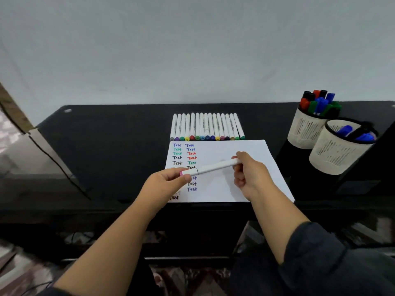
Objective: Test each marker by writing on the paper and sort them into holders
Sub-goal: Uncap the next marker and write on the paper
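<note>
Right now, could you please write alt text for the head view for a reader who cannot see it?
Two hands hold a white marker with a pink end over a sheet of paper bearing coloured "Test" words: left hand at the pink end, right hand on the barrel. A row of white markers lies behind the paper; two holders with markers stand right.

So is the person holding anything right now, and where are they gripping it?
A white pink-capped marker: left hand pinches the cap end, right hand holds the opposite end.
</note>
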Motion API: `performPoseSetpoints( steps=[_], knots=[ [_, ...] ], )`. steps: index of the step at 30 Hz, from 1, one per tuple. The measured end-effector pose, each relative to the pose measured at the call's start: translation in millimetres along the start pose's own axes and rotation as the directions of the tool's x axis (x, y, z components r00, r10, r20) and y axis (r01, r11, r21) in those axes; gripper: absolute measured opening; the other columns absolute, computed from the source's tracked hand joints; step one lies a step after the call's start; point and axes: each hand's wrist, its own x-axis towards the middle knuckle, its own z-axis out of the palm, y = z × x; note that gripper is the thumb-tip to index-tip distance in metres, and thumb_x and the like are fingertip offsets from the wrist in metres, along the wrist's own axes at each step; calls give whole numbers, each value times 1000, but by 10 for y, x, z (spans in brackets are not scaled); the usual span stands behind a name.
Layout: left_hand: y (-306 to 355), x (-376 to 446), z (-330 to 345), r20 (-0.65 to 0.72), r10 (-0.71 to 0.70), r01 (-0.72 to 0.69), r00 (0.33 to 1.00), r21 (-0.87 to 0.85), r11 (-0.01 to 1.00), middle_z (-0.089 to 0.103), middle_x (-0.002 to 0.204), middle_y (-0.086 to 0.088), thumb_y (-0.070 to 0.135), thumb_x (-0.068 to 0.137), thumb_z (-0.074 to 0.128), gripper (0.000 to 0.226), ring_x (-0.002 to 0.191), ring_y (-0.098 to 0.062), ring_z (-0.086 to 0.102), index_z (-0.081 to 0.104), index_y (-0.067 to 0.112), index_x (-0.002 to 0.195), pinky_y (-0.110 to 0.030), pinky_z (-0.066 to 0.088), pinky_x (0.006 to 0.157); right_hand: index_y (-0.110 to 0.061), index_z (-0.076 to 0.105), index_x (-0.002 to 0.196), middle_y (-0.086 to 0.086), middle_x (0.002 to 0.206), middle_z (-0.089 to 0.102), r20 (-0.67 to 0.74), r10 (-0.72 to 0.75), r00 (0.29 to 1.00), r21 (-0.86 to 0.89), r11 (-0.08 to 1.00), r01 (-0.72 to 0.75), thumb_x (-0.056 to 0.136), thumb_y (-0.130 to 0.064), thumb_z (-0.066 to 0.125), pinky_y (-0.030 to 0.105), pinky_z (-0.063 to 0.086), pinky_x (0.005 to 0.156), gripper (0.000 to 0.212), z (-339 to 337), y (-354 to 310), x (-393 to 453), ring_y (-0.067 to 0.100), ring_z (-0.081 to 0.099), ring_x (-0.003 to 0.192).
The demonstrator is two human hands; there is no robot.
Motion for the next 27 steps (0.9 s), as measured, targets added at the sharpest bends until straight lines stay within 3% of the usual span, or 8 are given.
performPoseSetpoints(
  steps=[2,6,10,14,19,24,27],
  knots=[
    [-53,-21,-50,-12,-1,2,1000,38,999,63,89,23,32,83,68,19,78,2,59,67,34,102,-8,40,57,-11,60,80,0,53,44,35,-7,999,23,1000,6,90,-23,57,21,21,40,17,117,66,-46,10,27,40],
    [-74,-35,-65,29,3,-7,1000,108,994,68,91,6,34,84,68,15,69,-10,52,64,42,96,-14,43,54,-10,63,78,0,56,44,128,-64,990,-57,996,72,91,-25,60,21,26,41,20,309,162,-211,10,31,45],
    [-76,-46,-16,38,19,-23,999,115,993,67,95,15,33,83,68,29,79,-9,63,67,32,112,-20,49,63,-14,62,77,-4,48,44,187,-96,978,-126,985,120,90,-28,63,19,28,39,19,425,283,-383,8,31,41],
    [-61,-71,21,82,33,-51,996,225,973,62,97,21,37,85,66,27,87,-14,64,67,34,111,-27,54,70,-18,60,77,-12,36,43,177,-85,980,-135,985,110,91,-29,62,18,31,40,18,450,309,-453,5,31,36],
    [-57,-78,-15,93,18,-29,995,119,992,70,88,16,37,84,66,6,88,-9,63,72,35,86,-22,48,72,-18,61,83,-14,38,47,192,-86,978,-171,978,120,93,-31,57,19,33,42,17,499,321,-473,4,36,35],
    [-29,-72,-79,159,-57,58,986,-1,998,72,72,7,30,85,66,15,68,1,65,73,19,79,-10,46,60,-16,58,74,-12,51,49,212,-143,967,-215,958,189,95,-26,53,15,32,39,23,551,342,-479,-1,42,30],
    [-26,-70,-111,216,-90,105,972,-60,993,72,72,2,25,85,66,17,70,-7,66,72,15,74,-18,49,68,-14,57,70,-11,54,52,246,-188,951,-193,952,238,94,-21,53,12,33,39,26,544,341,-499,-2,44,32]
  ],
)
